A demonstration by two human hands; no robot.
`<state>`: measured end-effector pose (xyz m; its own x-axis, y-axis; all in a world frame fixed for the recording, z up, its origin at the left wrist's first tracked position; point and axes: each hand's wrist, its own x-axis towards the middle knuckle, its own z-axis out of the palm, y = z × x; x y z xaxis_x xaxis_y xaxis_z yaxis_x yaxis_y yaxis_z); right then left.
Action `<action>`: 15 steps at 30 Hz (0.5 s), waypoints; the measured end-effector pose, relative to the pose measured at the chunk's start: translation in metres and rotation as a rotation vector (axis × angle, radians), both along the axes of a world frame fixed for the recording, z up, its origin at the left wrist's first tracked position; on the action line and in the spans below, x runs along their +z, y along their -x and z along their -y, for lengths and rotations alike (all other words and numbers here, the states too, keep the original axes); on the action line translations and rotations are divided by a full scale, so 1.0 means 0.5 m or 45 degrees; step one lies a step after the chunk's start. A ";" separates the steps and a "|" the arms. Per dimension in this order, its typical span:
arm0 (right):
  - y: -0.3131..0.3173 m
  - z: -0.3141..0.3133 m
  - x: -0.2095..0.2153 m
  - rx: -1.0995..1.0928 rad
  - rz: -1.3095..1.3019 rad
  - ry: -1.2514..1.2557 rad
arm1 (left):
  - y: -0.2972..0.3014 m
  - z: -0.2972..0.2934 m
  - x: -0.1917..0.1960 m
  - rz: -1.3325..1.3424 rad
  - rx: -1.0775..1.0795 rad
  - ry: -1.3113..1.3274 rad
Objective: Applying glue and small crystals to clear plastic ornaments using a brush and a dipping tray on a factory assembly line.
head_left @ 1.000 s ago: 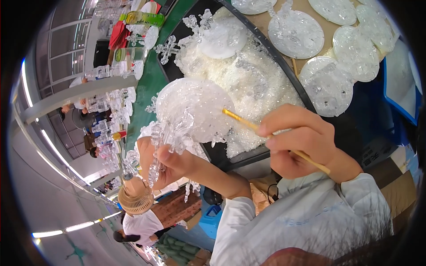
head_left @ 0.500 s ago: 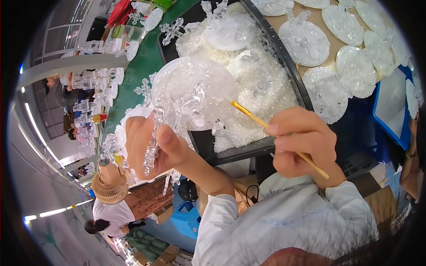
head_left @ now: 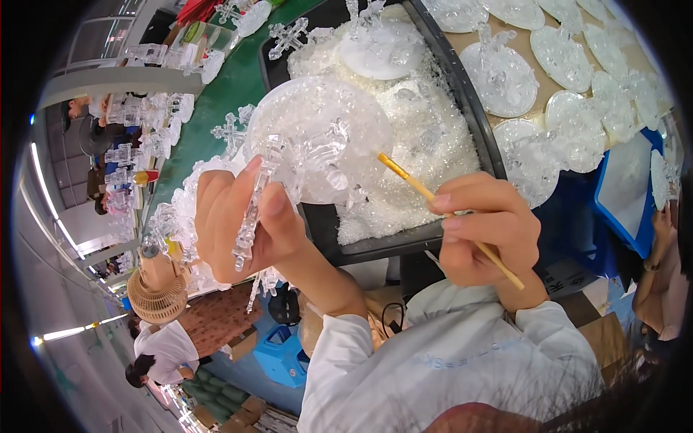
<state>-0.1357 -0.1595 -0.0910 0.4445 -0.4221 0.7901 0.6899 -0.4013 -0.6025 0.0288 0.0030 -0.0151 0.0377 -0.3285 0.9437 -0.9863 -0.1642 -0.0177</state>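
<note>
Fingers (head_left: 214, 206) of the left hand (head_left: 227, 234): closed around a clear knobbly stem (head_left: 245, 245), thumb alongside. Fingers (head_left: 473, 204) of the right hand (head_left: 498, 234): pinched on a thin yellow brush (head_left: 419, 189).

Item in hand: white round disc (head_left: 307, 101) with clear ornaments, raised over the near part of a black tray (head_left: 390, 245) heaped with glittering grains (head_left: 437, 141).

Stage, by judgement: partway. Disc looks frosted over much of its face, ornaments seated; brush at its right edge, so its surface seems still to be worked on.

Similar pieces: one disc (head_left: 382, 54) resting on the grains; many others (head_left: 498, 79) crowded on a tan board (head_left: 464, 42) at right, apparently further along. Whether any are complete: uncertain.

Hard to make out: brush tip against pale disc, contact undetermined; join between stem and disc; underside of disc, turned away; grains beneath it, covered. Cut off: outermost pieces at upper right, lost in the dark lens border. Clear parts on the green desk (head_left: 242, 90): overlapping, not countable.
</note>
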 end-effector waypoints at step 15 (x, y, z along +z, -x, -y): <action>0.015 0.014 0.007 0.119 -0.115 0.056 | -0.002 0.013 0.002 0.127 -0.009 0.052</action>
<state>-0.1433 -0.1665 -0.0877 0.5500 -0.3415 0.7622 0.6694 -0.3655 -0.6468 0.0300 -0.0034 -0.0140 -0.0590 -0.2896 0.9553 -0.9811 -0.1600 -0.1091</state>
